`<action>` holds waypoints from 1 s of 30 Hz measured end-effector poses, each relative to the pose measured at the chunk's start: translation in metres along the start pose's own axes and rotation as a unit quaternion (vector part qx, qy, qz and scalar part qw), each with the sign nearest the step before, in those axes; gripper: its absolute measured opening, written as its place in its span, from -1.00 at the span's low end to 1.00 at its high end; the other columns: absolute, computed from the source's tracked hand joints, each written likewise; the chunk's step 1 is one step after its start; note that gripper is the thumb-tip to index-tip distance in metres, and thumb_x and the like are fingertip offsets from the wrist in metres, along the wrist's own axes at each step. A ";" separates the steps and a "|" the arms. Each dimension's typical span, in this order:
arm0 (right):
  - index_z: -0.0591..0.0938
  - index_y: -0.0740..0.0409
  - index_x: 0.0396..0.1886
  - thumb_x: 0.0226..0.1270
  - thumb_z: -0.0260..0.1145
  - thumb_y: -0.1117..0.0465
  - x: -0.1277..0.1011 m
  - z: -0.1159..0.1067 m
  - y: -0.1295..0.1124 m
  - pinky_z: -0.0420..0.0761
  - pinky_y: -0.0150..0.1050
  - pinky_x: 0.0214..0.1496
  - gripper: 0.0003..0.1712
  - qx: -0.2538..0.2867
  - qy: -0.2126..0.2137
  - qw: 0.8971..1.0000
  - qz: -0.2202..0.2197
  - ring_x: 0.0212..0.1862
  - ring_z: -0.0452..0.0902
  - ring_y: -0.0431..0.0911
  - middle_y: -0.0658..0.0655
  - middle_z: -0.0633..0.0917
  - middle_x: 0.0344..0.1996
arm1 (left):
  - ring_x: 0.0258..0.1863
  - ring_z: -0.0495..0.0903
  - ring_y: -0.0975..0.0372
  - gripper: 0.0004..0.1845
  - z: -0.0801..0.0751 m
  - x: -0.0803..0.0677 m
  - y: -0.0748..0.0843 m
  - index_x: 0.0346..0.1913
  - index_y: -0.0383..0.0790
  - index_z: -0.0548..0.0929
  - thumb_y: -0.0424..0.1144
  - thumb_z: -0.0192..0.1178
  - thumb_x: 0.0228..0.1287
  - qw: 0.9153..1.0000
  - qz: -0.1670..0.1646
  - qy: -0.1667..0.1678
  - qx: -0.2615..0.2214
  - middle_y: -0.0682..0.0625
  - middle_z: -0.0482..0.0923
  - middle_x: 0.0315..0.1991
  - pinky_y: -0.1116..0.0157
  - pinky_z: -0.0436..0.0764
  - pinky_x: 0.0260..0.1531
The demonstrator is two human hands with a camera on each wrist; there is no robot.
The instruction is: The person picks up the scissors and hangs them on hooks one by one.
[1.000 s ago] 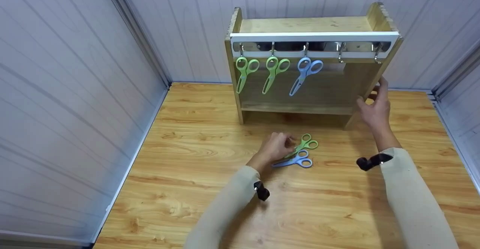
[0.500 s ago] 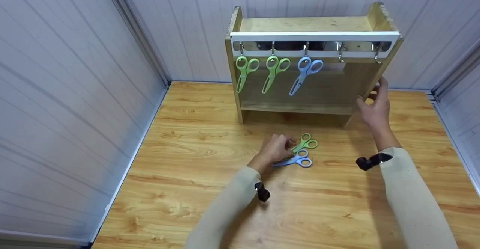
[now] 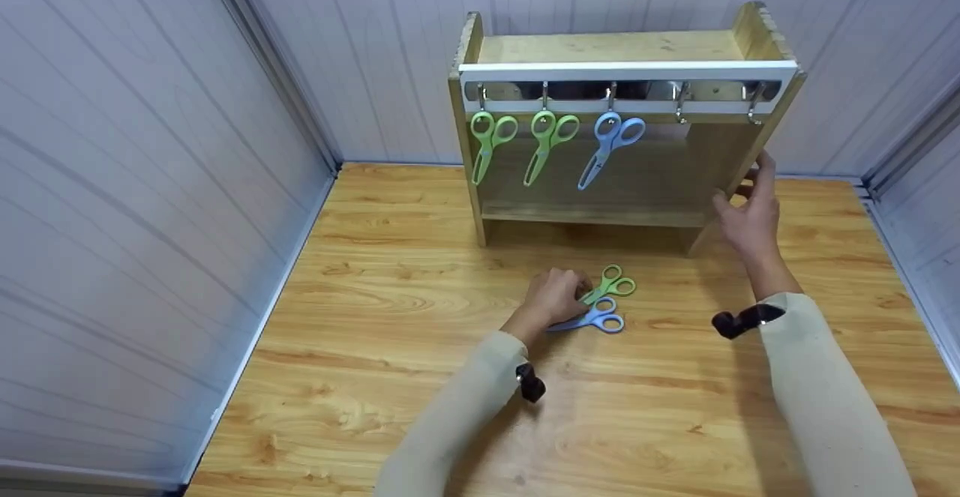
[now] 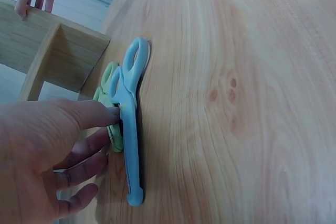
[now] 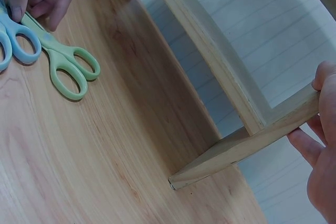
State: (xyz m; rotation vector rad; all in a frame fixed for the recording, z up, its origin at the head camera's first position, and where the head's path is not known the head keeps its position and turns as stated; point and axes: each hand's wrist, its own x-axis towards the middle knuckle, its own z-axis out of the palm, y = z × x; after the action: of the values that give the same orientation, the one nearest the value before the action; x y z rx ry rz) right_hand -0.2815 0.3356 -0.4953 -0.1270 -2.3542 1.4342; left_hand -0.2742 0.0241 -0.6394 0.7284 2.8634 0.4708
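Head view: blue scissors [image 3: 592, 321] touching left grip [image 3: 556, 296].

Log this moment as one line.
left hand: touching green scissors, blue scissors | right hand: gripping rack side | hooks: three scissors hung

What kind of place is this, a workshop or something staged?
It looks staged, probably a small test booth: plain white panel walls box in a bare wooden table, which holds only a wooden rack with hooks and a few plastic scissors.

You will find no readable text, label, brand, number or sign on anything in these views, scissors and rack included.
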 end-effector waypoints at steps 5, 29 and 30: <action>0.10 -0.18 0.85 0.59 0.23 0.33 0.000 0.001 0.001 0.55 -0.47 0.09 -0.03 -0.005 0.006 1.000 0.004 0.08 0.49 -0.38 -0.19 0.47 0.20 | -0.11 0.76 0.33 -0.67 -0.004 -0.003 0.004 0.17 0.17 0.89 0.01 0.55 0.39 1.000 -0.013 -0.012 -0.011 0.25 0.88 -0.08 0.25 0.72 -0.07; 0.05 -0.26 0.86 0.61 0.23 0.27 -0.001 0.000 0.000 0.54 -0.43 0.15 -0.02 0.001 -0.009 1.000 0.007 0.30 0.54 -0.10 0.14 0.52 0.44 | -0.06 0.80 0.28 -0.69 -0.008 -0.008 0.005 0.16 0.18 0.90 0.01 0.51 0.41 0.999 -0.031 -0.011 -0.042 0.23 0.90 -0.04 0.20 0.74 -0.03; 0.06 -0.24 0.86 0.60 0.23 0.28 -0.001 0.000 0.000 0.55 -0.44 0.13 -0.03 0.002 -0.005 1.000 0.006 0.27 0.54 -0.13 0.06 0.53 0.38 | -0.09 0.79 0.30 -0.70 -0.008 -0.009 0.006 0.15 0.19 0.90 0.01 0.50 0.41 0.999 -0.029 -0.007 -0.036 0.25 0.89 -0.07 0.22 0.72 -0.07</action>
State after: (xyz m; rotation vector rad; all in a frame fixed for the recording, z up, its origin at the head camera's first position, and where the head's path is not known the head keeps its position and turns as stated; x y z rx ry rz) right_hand -0.2806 0.3350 -0.4953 -0.1336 -2.3627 1.4494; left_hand -0.2656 0.0227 -0.6287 0.6312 2.8303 0.5550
